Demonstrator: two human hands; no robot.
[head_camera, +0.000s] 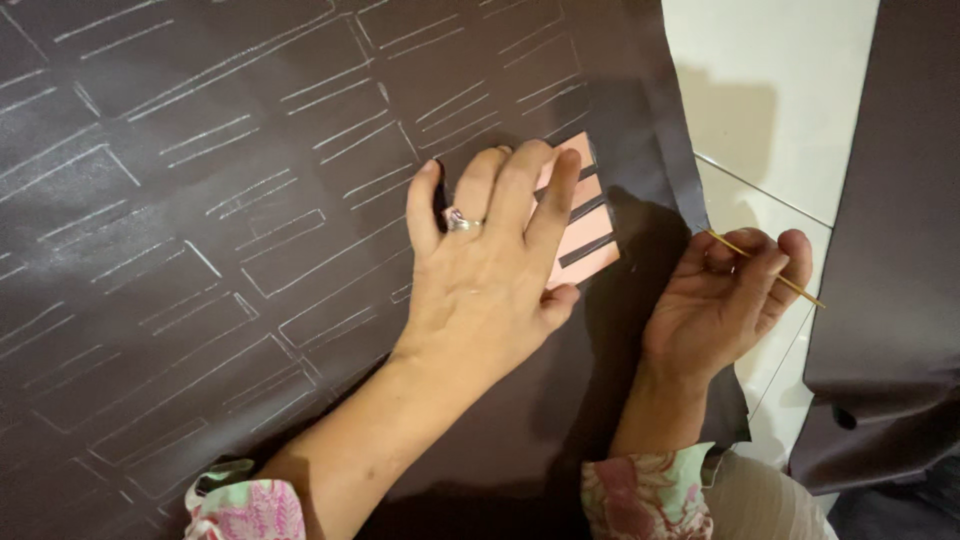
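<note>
My left hand (490, 270), with a ring on one finger, lies flat with fingers spread on a pink card template (590, 235) that has dark slots cut in it. The template rests on a large dark brown fabric (200, 250) marked with many white chalk lines and rectangles. My right hand (725, 295) sits at the fabric's right edge, palm turned up, fingers curled around a thin yellow stick (790, 283) that pokes out to the right.
White floor tiles (770, 90) show to the right of the fabric. Another dark brown cloth (890, 250) lies at the far right. My floral sleeves (650, 495) appear at the bottom.
</note>
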